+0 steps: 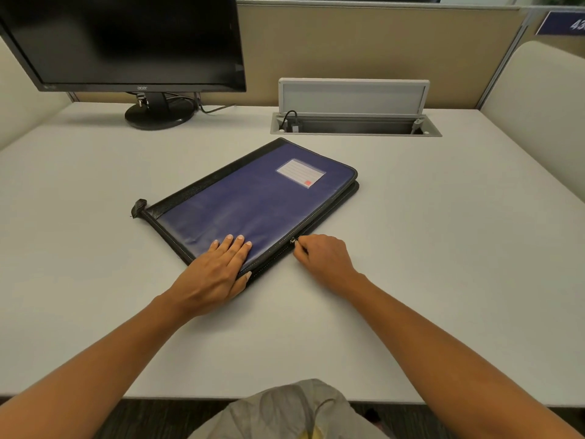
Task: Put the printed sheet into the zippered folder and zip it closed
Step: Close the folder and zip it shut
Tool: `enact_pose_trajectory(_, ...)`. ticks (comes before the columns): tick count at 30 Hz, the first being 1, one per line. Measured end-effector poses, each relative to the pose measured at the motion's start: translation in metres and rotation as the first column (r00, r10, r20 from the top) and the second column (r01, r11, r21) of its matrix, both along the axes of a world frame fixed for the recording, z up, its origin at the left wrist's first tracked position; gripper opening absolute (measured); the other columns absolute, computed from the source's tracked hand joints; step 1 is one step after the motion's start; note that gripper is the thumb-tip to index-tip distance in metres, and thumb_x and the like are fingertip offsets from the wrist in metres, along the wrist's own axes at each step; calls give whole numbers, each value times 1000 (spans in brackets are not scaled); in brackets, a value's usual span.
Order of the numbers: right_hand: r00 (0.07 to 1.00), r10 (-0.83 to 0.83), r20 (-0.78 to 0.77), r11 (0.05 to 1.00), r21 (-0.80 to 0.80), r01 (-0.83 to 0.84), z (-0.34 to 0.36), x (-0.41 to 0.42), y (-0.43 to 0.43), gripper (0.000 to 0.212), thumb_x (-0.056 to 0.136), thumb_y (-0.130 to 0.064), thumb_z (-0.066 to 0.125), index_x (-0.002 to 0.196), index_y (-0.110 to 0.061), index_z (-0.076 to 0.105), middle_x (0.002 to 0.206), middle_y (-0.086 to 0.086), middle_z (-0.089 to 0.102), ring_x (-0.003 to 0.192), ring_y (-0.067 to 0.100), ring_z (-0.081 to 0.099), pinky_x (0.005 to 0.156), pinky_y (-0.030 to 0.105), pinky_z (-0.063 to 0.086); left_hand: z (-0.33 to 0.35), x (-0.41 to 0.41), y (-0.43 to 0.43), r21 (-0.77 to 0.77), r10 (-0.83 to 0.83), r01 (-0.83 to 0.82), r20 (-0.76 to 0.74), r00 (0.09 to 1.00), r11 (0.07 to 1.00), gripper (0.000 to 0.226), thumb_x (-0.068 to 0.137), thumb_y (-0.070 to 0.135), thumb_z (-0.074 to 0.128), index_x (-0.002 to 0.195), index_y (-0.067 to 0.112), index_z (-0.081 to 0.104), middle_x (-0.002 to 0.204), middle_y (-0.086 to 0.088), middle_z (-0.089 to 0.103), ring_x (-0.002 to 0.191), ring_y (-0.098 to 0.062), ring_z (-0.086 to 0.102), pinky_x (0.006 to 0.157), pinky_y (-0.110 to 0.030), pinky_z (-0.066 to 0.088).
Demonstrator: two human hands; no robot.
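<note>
Folder (253,204) flat on desk (443,248), long axis running from near left to far right, label (300,173) at far end.
Left hand (218,270) lay palm-down, fingers spread, on near corner. Right hand (323,256) was curled beside right edge, fingertips pinched on zip pull (293,240); sheet not visible.

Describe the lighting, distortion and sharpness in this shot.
Head view: soft even light, faint shadows under the left hand and folder; wide-angle bending curves the desk edges and monitor; the centre is sharp, the dark screen nearly glare-free.
</note>
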State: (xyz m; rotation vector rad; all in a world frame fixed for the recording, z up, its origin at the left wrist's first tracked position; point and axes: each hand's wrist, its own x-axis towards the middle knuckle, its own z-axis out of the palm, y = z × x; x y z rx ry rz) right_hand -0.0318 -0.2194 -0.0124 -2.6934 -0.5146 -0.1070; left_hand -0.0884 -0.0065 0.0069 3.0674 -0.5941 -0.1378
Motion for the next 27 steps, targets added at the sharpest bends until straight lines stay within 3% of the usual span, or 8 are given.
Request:
enact_pose_trajectory(5,1000,10,-8,1000,-25,-10,-3,-2,1,39,94,-23,34,56,-17,26,53,-3,32,58,22,39,50,29,20,-2,-2,2,38,-18,19,-29,999,999,112,60,71,-31,145,8,7,154,-16,7,143,-32,5,116,-36,-1)
enact_pose_trajectory(8,1000,19,-5,999,-32,-20,-4,-2,2,33,94,-23,34,62,-14,32,58,0,39,57,22,39,47,28,18,-3,-2,0,22,36,-35,-41,998,999,72,90,57,12,146,13,4,156,-10,4,144,-25,1,116,-33,-3)
enact_pose_trajectory(10,1000,28,3,999,-34,-28,-5,-3,2,32,94,-23,34,63,-14,33,60,2,41,56,22,38,46,28,17,-2,-1,-5,20,66,-66,-35,997,998,66,94,45,32,146,14,7,156,-7,7,144,-23,3,116,-34,0)
enact_pose_trajectory(18,1000,0,-18,1000,-3,0,-6,-9,6,30,95,-26,34,68,-15,36,71,7,53,62,24,43,57,29,25,8,28,-42,68,182,-179,-37,983,982,70,92,48,36,146,11,10,156,-11,10,143,-29,9,116,-40,12)
enact_pose_trajectory(23,988,-124,93,979,176,106,-8,-15,9,28,95,-26,42,81,-8,58,84,9,59,73,23,55,57,28,35,10,47,-58,90,244,-237,-69,967,967,77,90,52,38,146,8,9,154,-16,12,141,-35,12,113,-47,19)
enact_pose_trajectory(27,976,-178,126,967,207,150,-11,-16,8,28,95,-27,44,93,-8,65,90,8,61,79,20,56,62,23,37,9,50,-58,116,233,-222,-98,967,968,75,91,50,35,145,5,8,153,-20,13,140,-39,16,111,-49,23)
